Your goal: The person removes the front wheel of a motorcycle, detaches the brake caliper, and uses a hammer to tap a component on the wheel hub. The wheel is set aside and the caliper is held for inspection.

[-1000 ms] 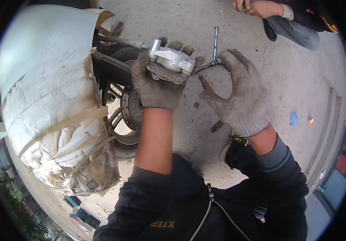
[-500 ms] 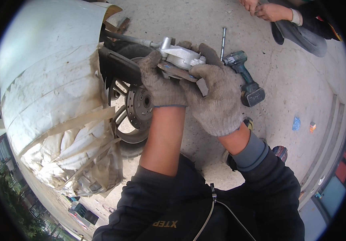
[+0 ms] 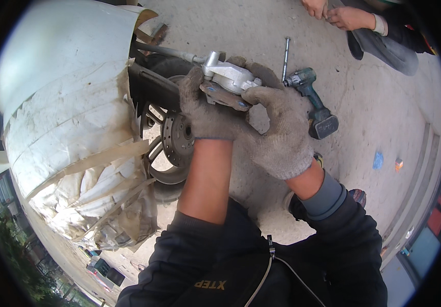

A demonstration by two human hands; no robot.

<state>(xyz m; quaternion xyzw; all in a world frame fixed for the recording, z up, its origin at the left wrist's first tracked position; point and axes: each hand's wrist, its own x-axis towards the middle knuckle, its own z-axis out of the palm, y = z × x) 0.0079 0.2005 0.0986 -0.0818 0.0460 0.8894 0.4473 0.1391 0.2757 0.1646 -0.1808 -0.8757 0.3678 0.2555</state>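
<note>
A silver brake caliper [image 3: 232, 75] is held up in front of the motorcycle's wheel, between my two gloved hands. Along its near side lies a flat brown plate [image 3: 224, 97] with blue marks, which looks like a brake pad. My left hand [image 3: 207, 115], in a grey knit glove, grips the caliper's left end with the thumb up. Around the right end, my right hand [image 3: 281, 130] is closed, its thumb by the plate and its fingers behind the casting. Below and left, a drilled brake disc [image 3: 176, 138] sits on the spoked wheel [image 3: 155, 117].
White body panels [image 3: 72, 102] wrapped in torn film fill the left. On the concrete to the right lie a green cordless impact driver [image 3: 311, 97] and its long metal bit [image 3: 286, 56]. Another person's hands [image 3: 343, 16] are at top right. Blue and orange scraps [image 3: 378, 160] lie further right.
The caliper has tipped slightly, showing more of the brown plate's face. My hands stay around it, with the right fingers shifted a little. The view has moved slightly.
</note>
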